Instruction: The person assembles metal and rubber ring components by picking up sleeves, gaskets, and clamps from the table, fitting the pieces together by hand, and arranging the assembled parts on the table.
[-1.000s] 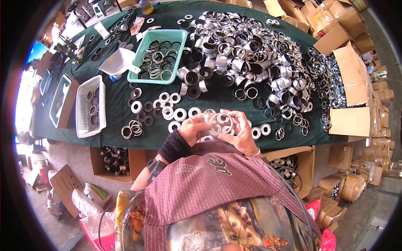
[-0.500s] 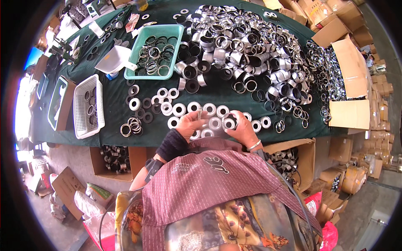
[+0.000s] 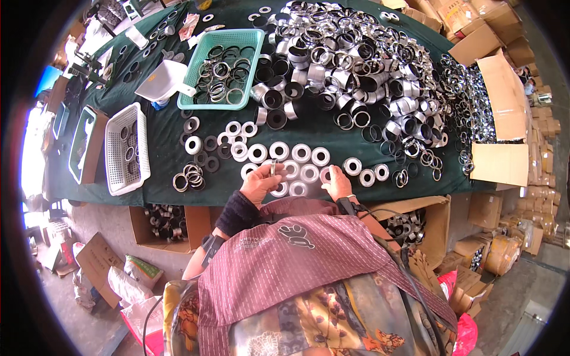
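Note:
My left hand (image 3: pixel 257 183), with a dark band at its wrist, pinches a narrow shiny metal ring (image 3: pixel 274 167) upright between thumb and fingers. Close by on the right, my right hand (image 3: pixel 338 185) has thumb and fingers closed at the edge of a pale ring-shaped disc (image 3: pixel 325 174), partly hidden by the fingers. Between and beyond both hands, several silvery discs with round holes (image 3: pixel 309 173) lie flat on the dark green cloth (image 3: pixel 237 178). More such discs (image 3: pixel 352 166) sit just right of my right hand.
A big heap of metal sleeves and rings (image 3: pixel 356 65) covers the far right. Ring-filled baskets, one turquoise (image 3: pixel 183 98) and one white (image 3: pixel 113 178), stand left, near a white dustpan (image 3: pixel 161 80). Loose rings (image 3: pixel 189 178) lie left. Open cartons (image 3: pixel 199 228) sit below the table edge.
My right hand has drawn slightly left and nearer, its fingers closing together over the disc. My left hand has shifted slightly left, still with the ring. The whole view has moved a little.

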Tool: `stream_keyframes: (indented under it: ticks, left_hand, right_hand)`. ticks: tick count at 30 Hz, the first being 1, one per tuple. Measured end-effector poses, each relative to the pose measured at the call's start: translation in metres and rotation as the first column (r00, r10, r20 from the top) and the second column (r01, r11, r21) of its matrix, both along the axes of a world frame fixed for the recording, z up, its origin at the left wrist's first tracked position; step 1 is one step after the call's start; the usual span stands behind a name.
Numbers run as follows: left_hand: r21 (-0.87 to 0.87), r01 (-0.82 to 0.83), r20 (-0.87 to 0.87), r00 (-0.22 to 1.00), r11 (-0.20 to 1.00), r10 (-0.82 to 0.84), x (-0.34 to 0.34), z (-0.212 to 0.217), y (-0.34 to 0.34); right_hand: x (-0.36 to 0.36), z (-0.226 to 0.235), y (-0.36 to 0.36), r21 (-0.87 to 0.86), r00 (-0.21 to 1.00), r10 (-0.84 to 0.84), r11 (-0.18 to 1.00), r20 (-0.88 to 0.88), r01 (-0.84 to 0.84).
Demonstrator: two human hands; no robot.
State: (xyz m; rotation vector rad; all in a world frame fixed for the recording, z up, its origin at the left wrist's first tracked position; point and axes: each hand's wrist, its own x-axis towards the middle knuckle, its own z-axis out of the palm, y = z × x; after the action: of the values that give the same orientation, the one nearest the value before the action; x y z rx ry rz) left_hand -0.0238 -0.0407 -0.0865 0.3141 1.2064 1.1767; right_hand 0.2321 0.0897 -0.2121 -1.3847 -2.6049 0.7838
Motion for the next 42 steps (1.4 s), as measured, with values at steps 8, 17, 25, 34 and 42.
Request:
stream_keyframes:
  ticks: [8, 17, 25, 34, 42]
  left_hand:
    - [-0.001, -0.011, -0.030, 0.999, 1.000, 0.011, -0.008, -0.006, -0.004]
    - [0.116, -0.079, 0.462, 0.887, 0.990, 0.017, -0.014, -0.005, 0.006]
    - [0.139, -0.035, 0.722, 0.687, 0.990, -0.077, -0.006, 0.047, 0.017]
    - [0.125, 0.063, 0.553, 0.824, 0.990, -0.122, 0.008, 0.013, 0.014]
    - [0.073, 0.127, 0.447, 0.883, 0.989, -0.146, 0.012, 0.023, 0.023]
  right_hand:
    - [-0.008, -0.006, 0.002, -0.057, 0.997, -0.035, 0.998, 0.065, 0.039]
    - [-0.012, -0.004, 0.006, -0.074, 0.991, -0.023, 0.997, 0.129, 0.033]
    - [0.042, -0.002, -0.007, 0.176, 0.953, -0.146, 0.979, 0.265, 0.101]
    - [-0.047, 0.168, -0.009, -0.168, 0.821, 0.060, 0.968, -0.567, -0.187]
    - [-0.075, 0.184, -0.017, -0.028, 0.815, 0.371, 0.904, -0.445, -0.427]
